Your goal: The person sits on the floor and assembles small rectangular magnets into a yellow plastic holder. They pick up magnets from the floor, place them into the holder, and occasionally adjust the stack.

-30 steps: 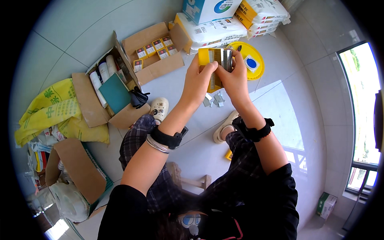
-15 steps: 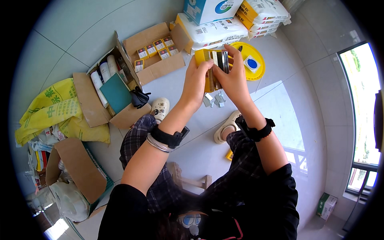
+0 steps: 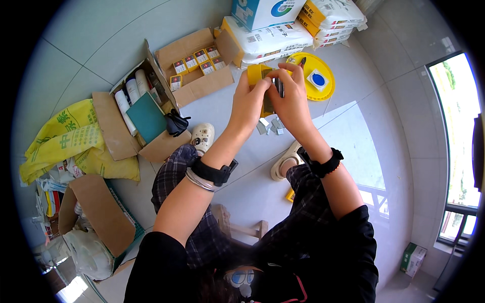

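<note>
My left hand [image 3: 246, 107] is closed around a small yellow box [image 3: 256, 73], held up in front of me above the floor. Right beside it, my right hand [image 3: 292, 101] has its fingers curled round a stack of thin dark and silvery pieces [image 3: 278, 87]. The two hands nearly meet, and fingers cover most of the stack, so its exact kind is hard to make out. Small grey chips [image 3: 273, 126] lie on the tiles below my hands.
A yellow round lid or tray [image 3: 326, 93] holds a blue-centred white item [image 3: 318, 80]. Farther left stand a carton of small yellow boxes [image 3: 194, 93] and a carton of tubes [image 3: 113, 134]. White sacks [image 3: 268, 38] lie at the back. A wooden stool [image 3: 242, 231] is between my legs.
My right hand has shifted slightly left and its fingers have closed further over the stack. The ridged layers that showed between my hands are now mostly covered.
</note>
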`<action>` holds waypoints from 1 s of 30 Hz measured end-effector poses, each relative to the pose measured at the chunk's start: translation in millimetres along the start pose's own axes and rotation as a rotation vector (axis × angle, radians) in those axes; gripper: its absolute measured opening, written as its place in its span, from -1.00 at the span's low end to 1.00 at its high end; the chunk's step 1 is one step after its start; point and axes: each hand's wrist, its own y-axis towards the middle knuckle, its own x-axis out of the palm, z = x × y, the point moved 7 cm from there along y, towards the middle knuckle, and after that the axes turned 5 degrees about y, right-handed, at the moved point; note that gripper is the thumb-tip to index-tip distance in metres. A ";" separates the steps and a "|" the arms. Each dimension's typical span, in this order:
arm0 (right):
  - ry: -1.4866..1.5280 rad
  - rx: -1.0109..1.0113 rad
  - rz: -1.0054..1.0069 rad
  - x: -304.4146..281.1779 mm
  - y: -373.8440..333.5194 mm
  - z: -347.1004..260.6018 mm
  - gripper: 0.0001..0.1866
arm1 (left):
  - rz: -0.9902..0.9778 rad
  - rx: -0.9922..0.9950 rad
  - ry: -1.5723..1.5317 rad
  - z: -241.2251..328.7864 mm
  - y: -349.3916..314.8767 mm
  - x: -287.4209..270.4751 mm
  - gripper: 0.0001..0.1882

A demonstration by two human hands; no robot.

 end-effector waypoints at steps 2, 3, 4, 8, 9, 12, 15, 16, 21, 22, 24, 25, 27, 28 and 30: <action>-0.017 0.012 -0.017 0.7 -0.9 0.9 -0.79 | -0.006 0.006 0.010 -0.8 0.6 0.8 -0.62; -0.019 0.019 -0.025 0.8 -1.8 1.4 -0.78 | -0.005 -0.005 0.016 -1.8 1.4 0.8 -0.62; -0.006 0.015 -0.028 0.9 -2.4 1.2 -0.77 | -0.013 0.023 0.008 -0.1 2.0 1.4 -0.62; -0.018 -0.043 -0.034 3.1 -1.8 -0.2 -0.68 | -0.031 0.039 0.005 0.1 3.8 2.0 -0.60; -0.012 -0.048 -0.041 3.8 -1.3 0.5 -0.66 | -0.032 0.040 0.006 -0.2 4.0 2.1 -0.59; -0.008 -0.030 -0.061 4.3 -0.9 4.0 -0.63 | -0.021 0.045 0.001 -1.1 4.6 1.7 -0.58; -0.013 -0.029 -0.054 3.2 -0.2 4.1 -0.62 | -0.021 0.043 -0.001 -1.6 5.7 1.5 -0.59; -0.022 -0.038 -0.044 2.3 0.1 3.2 -0.61 | -0.025 0.047 0.017 -1.5 6.0 1.8 -0.59; -0.014 -0.038 -0.045 1.7 2.2 0.9 -0.65 | -0.020 0.046 0.019 -1.9 5.6 2.1 -0.57; -0.005 -0.046 -0.040 1.1 3.0 0.3 -0.65 | -0.005 0.053 0.034 -1.6 5.3 1.6 -0.56; 0.026 -0.049 -0.044 0.1 4.5 0.3 -0.67 | 0.031 0.079 0.052 -0.4 5.0 0.7 -0.54; 0.041 -0.052 -0.041 -0.7 4.8 0.3 -0.68 | 0.016 0.078 0.064 -0.4 4.9 1.3 -0.53; 0.029 -0.051 -0.042 -1.3 4.6 0.4 -0.69 | -0.006 0.072 0.086 -0.7 5.1 1.6 -0.52; 0.019 -0.063 -0.037 -2.0 4.3 -0.4 -0.69 | -0.015 0.079 0.094 -0.3 5.3 1.8 -0.51; 0.010 -0.071 -0.035 -2.2 4.9 -0.5 -0.71 | -0.014 0.088 0.103 -0.3 5.5 1.5 -0.51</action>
